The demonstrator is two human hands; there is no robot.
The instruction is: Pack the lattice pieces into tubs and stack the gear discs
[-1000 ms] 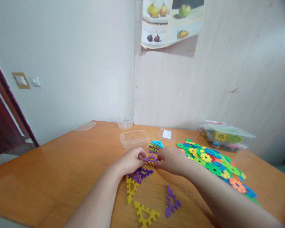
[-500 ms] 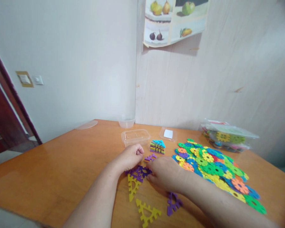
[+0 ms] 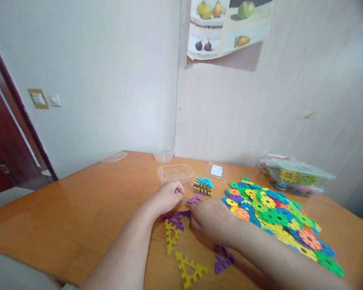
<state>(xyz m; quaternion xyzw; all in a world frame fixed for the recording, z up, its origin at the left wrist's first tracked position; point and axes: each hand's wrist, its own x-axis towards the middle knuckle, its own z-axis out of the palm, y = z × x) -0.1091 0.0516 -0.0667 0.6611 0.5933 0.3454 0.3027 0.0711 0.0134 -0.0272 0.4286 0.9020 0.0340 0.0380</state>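
Observation:
My left hand (image 3: 167,196) rests on the orange table (image 3: 78,209) with its fingers curled into a loose fist; whatever is inside is hidden. Just right of it lies a small purple toothed piece (image 3: 194,199). My right hand (image 3: 210,219) lies palm down, fingertips closed on a purple triangle piece (image 3: 176,218) between the two hands. A yellow triangle (image 3: 171,235) touches that purple one. Another yellow triangle (image 3: 190,270) and a purple triangle (image 3: 224,257) lie nearer to me, by my right forearm.
A striped stack of triangles (image 3: 203,186) stands behind my hands. A broad pile of coloured gear discs (image 3: 275,213) spreads to the right, with a clear bag of more pieces (image 3: 296,175) behind. A clear box (image 3: 175,173), a small lid (image 3: 217,170), a tub (image 3: 163,155) and a round lid (image 3: 114,157) sit near the wall.
Both hands held a small purple and yellow piece together a second ago. My right hand has let go and dropped toward me onto the purple triangles; my left hand stays curled.

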